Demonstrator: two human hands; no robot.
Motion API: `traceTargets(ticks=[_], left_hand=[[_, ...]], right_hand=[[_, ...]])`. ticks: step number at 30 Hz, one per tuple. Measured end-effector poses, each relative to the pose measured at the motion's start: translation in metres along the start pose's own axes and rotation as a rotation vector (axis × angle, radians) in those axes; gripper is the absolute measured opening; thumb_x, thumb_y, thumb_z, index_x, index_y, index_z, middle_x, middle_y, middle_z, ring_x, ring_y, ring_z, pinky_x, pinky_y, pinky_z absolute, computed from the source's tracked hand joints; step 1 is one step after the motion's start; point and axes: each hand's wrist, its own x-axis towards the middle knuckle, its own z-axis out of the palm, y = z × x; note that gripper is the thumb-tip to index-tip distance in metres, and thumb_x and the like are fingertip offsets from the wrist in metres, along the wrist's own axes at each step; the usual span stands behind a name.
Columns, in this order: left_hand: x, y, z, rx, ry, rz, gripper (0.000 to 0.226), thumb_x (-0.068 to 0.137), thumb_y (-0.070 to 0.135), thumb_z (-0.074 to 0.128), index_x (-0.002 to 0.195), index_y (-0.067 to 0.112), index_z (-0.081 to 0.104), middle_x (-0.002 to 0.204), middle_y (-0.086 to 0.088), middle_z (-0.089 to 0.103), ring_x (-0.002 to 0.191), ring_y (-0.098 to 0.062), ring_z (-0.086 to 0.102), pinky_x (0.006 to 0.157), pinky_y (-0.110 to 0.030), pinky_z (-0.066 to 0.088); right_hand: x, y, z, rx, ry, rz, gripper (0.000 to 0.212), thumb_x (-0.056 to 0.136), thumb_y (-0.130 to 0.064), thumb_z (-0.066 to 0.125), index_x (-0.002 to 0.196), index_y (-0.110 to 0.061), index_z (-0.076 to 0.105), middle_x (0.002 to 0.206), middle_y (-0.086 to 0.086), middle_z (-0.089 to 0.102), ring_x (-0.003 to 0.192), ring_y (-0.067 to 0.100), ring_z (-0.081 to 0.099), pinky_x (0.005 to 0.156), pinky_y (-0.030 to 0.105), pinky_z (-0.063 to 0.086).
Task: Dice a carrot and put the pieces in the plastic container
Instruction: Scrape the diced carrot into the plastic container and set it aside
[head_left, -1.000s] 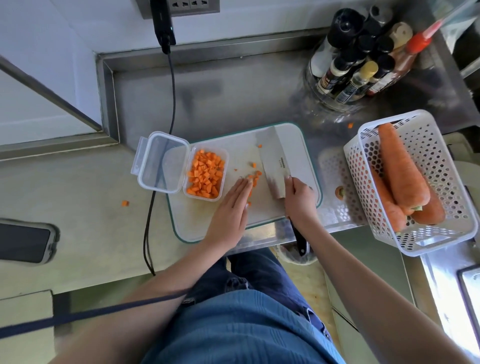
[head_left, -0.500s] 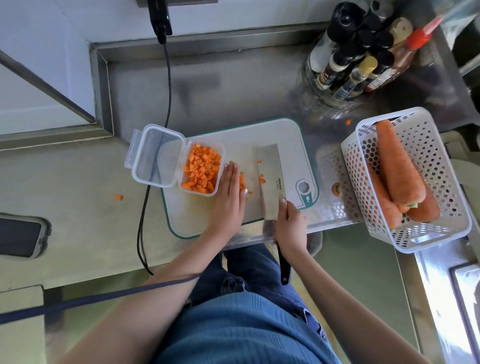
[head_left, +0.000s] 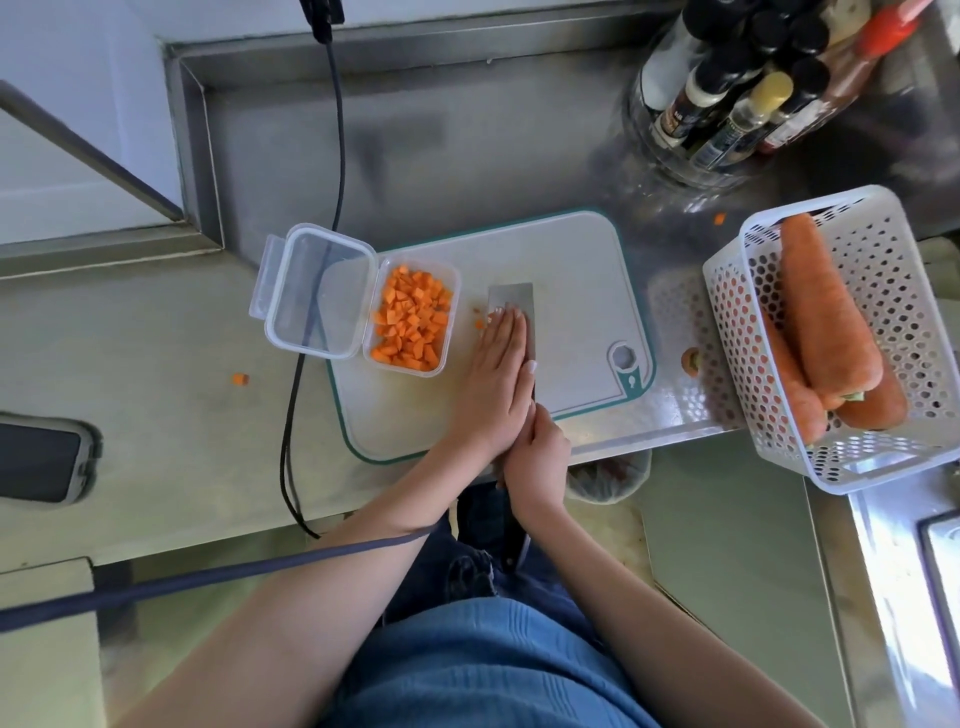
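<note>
A clear plastic container (head_left: 415, 319) of diced carrot sits on the left part of the white cutting board (head_left: 571, 270), its hinged lid (head_left: 314, 291) open to the left. My left hand (head_left: 498, 379) lies flat with straight fingers on the cleaver blade (head_left: 511, 299), which rests flat on the board. My right hand (head_left: 535, 457) grips the cleaver's dark handle (head_left: 514, 540) at the counter's front edge. A couple of loose carrot bits (head_left: 479, 323) lie between container and blade. Any pieces under the blade or hand are hidden.
A white perforated basket (head_left: 883, 291) holds whole carrots (head_left: 826, 322) at the right. Sauce bottles (head_left: 748, 88) stand at the back right. A black cable (head_left: 337, 156) runs down past the lid. Stray carrot bits (head_left: 239, 379) lie on the counter. A phone (head_left: 41, 462) lies at far left.
The cleaver has swung left and now lies flat close to the container. My left hand moved from the board onto the blade. The loose dice seen earlier are now mostly covered.
</note>
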Motion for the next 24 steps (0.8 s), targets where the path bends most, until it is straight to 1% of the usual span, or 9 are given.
traceTargets(ticks=[3,6,8,10,12,14,18,21,24], left_hand=[[0.006,0.007,-0.005,0.033,0.016,0.066,0.053,0.098,0.024,0.024,0.143,-0.004,0.024,0.152,-0.018,0.02,0.142,-0.028,0.013,0.118,-0.03,0.003],[0.018,0.019,-0.018,0.072,0.033,0.121,0.056,0.1,0.029,0.021,0.143,-0.006,0.026,0.151,-0.022,0.023,0.142,-0.031,0.015,0.118,-0.036,0.007],[0.024,0.025,-0.032,0.103,0.057,0.154,0.059,0.1,0.034,0.018,0.142,-0.007,0.026,0.151,-0.023,0.022,0.142,-0.032,0.014,0.118,-0.038,0.008],[0.026,0.022,-0.049,0.137,0.089,0.165,0.059,0.1,0.033,0.022,0.142,-0.008,0.026,0.151,-0.023,0.021,0.143,-0.031,0.012,0.118,-0.037,0.007],[0.024,0.013,-0.065,0.173,0.116,0.153,0.058,0.099,0.03,0.026,0.142,-0.008,0.025,0.151,-0.023,0.02,0.143,-0.03,0.01,0.118,-0.036,0.005],[0.02,-0.002,-0.077,0.22,0.124,0.134,0.059,0.098,0.031,0.025,0.143,-0.008,0.024,0.151,-0.023,0.02,0.143,-0.03,0.01,0.118,-0.034,0.002],[0.009,-0.034,-0.091,0.353,0.054,0.005,0.068,0.096,0.041,0.018,0.145,-0.005,0.01,0.154,-0.021,0.009,0.144,-0.024,0.0,0.117,-0.029,-0.007],[0.004,-0.041,-0.095,0.431,0.021,-0.031,0.07,0.095,0.043,0.014,0.145,-0.005,0.006,0.155,-0.02,0.007,0.142,-0.021,-0.003,0.114,-0.024,-0.013],[0.001,-0.034,-0.098,0.415,0.095,-0.009,0.06,0.099,0.033,0.02,0.145,-0.006,0.015,0.153,-0.02,0.016,0.143,-0.026,0.01,0.117,-0.028,-0.005]], right_hand=[[0.001,-0.007,-0.004,0.037,0.028,-0.031,0.035,0.103,-0.021,0.036,0.072,-0.016,0.051,0.064,0.0,0.058,0.055,0.01,0.049,0.046,0.016,0.035],[0.003,-0.022,-0.011,0.077,0.044,-0.076,0.033,0.102,-0.015,0.037,0.071,-0.013,0.05,0.062,0.0,0.055,0.05,0.003,0.043,0.046,0.015,0.034],[0.003,-0.035,-0.011,0.105,0.04,-0.114,0.034,0.102,-0.014,0.037,0.071,-0.012,0.049,0.058,0.002,0.053,0.044,0.004,0.043,0.041,0.015,0.031],[0.0,-0.047,-0.004,0.127,0.004,-0.131,0.034,0.102,-0.016,0.036,0.072,-0.011,0.051,0.055,0.005,0.054,0.039,0.008,0.044,0.037,0.018,0.031],[-0.004,-0.056,0.009,0.154,-0.051,-0.13,0.036,0.103,-0.02,0.034,0.075,-0.007,0.051,0.055,0.013,0.054,0.036,0.017,0.045,0.036,0.023,0.032],[-0.008,-0.062,0.022,0.147,-0.091,-0.118,0.04,0.104,-0.026,0.032,0.077,-0.002,0.051,0.058,0.019,0.055,0.036,0.02,0.045,0.035,0.025,0.033],[-0.012,-0.067,0.035,0.134,-0.13,-0.036,0.046,0.104,-0.033,0.03,0.078,0.002,0.045,0.06,0.016,0.049,0.034,0.02,0.043,0.033,0.024,0.033],[-0.011,-0.067,0.033,0.137,-0.129,-0.032,0.045,0.103,-0.036,0.03,0.073,-0.006,0.045,0.06,0.014,0.05,0.037,0.019,0.043,0.037,0.027,0.037],[-0.009,-0.071,0.023,0.139,-0.084,-0.082,0.041,0.103,-0.033,0.032,0.067,-0.017,0.042,0.058,0.006,0.05,0.038,0.019,0.043,0.035,0.024,0.036]])
